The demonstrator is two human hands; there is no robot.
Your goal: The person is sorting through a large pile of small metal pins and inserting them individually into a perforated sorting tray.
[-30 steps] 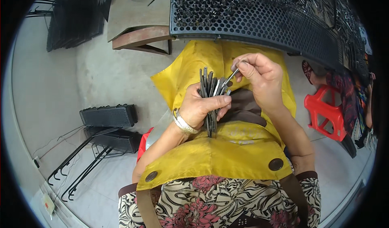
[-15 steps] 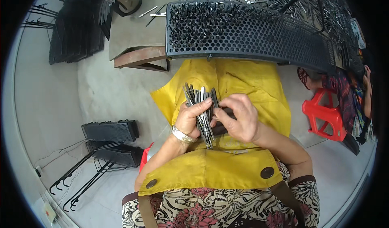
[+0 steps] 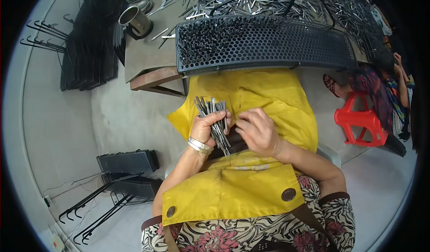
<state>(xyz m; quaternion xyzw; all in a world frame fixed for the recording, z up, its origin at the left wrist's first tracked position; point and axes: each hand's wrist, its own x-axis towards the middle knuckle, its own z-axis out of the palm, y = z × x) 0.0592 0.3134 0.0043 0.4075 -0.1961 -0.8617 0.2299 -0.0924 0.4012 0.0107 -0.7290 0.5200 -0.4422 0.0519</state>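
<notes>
My left hand (image 3: 204, 130) is closed round a bundle of thin metal strips (image 3: 218, 134), with its thumb across the front. The strips stick out above and below the grip, loosely fanned at the top. Just right of the bundle, my right hand (image 3: 260, 132) has its fingers curled together; whether anything is between them cannot be seen. Both hands are above the yellow apron (image 3: 282, 95) on my lap. Beyond them a long black perforated rack (image 3: 277, 46) rests at the table edge. Many small dark pieces (image 3: 210, 39) stand upright in the holes at its left part.
Loose metal strips (image 3: 255, 1) cover the table behind the rack. A metal mug (image 3: 138, 22) stands at the table's left. Black racks with hooked rods (image 3: 127, 162) lie on the floor at left. At right, a person sits near a red stool (image 3: 360, 122).
The view has shifted, showing more of the table. My left hand and its bundle have moved slightly left. My right fingers, close against the bundle before, are now a little apart from it.
</notes>
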